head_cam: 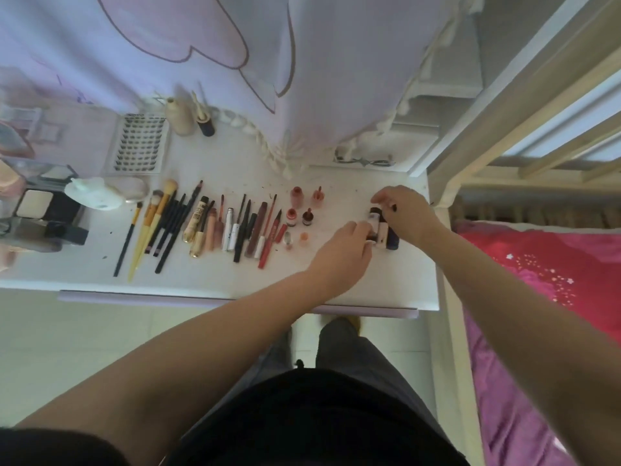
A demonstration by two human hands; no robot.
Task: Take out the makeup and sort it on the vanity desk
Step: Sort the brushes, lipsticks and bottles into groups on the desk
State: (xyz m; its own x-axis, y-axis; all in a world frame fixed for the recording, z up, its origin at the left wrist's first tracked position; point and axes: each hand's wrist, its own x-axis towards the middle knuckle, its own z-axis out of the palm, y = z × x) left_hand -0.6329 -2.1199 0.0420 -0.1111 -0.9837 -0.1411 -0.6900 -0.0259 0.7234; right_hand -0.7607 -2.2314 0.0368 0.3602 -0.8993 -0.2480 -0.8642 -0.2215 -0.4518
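Two hands work at the desk's [208,277] right end. Left to right: brushes [158,223], pencils and tubes [242,227], small bottles [297,210], then lipsticks [381,227]. Left hand [342,253] pinches the near end of one lipstick; right hand [403,210] curls over the tops, grip unclear. Advice: seat each tube parallel, touching its neighbour, ends level. Lipsticks look short, pale and dark, lying side by side.

A bedroom: white vanity desk [215,280] beside pink-sheeted bed [544,274].
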